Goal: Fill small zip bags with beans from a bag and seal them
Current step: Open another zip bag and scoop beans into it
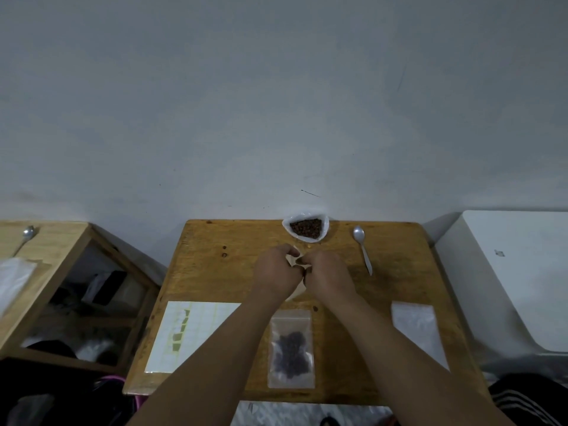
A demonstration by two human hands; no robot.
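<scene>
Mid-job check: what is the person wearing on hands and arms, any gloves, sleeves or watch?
No gloves on the left hand or the right hand. Both wrists show no watch or band. Both forearms are uncovered down to the frame's bottom edge, so no sleeve is in view. Rings: cannot tell, fingers partly hidden.

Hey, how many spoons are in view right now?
2. The right spoon lies on the work table, right of the bean bag; the left spoon lies on the neighbouring table, far left. More may be hidden.
</scene>
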